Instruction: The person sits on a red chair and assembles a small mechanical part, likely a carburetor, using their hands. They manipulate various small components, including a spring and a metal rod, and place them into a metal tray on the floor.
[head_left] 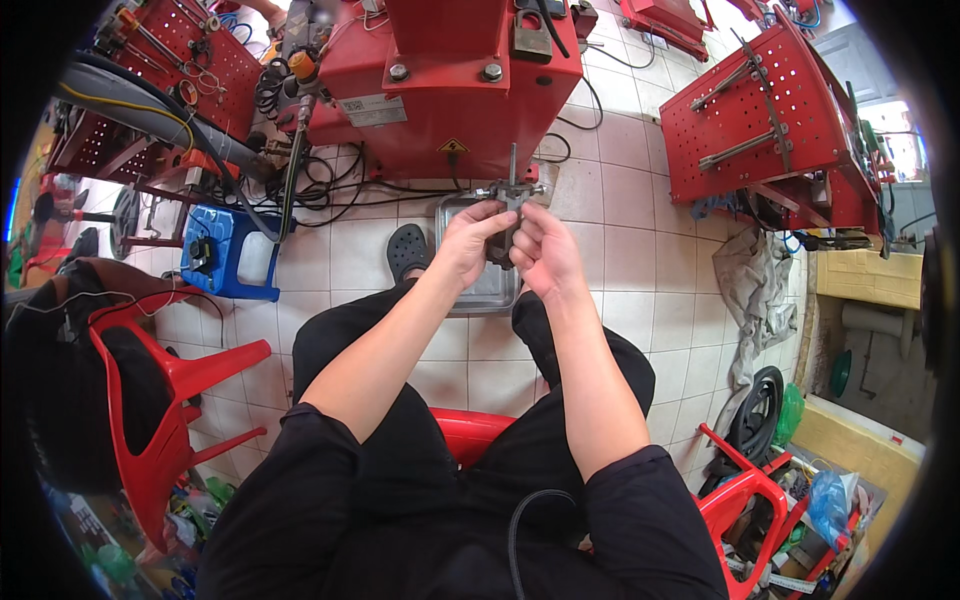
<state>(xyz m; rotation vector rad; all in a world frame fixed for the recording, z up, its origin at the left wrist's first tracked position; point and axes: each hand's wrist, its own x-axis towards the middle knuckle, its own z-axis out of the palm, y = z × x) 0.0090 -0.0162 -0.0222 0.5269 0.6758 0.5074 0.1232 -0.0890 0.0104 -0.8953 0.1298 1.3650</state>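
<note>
Between my knees I hold up a dark grey metal mechanical part with a thin rod rising from its top and a crosswise fitting. Its exact kind I cannot make out. My left hand is closed on its left side, thumb lying across the front. On the other side, my right hand has its fingers curled, with thumb and forefinger pinched against the part. Below is a shallow metal tray on the floor, partly hidden by my hands. The lower portion of the part is mostly covered by my fingers.
A big red machine stands just ahead, with black cables at its base. To the left are a blue plastic stool and a red chair. A red perforated panel and a grey cloth are on the right.
</note>
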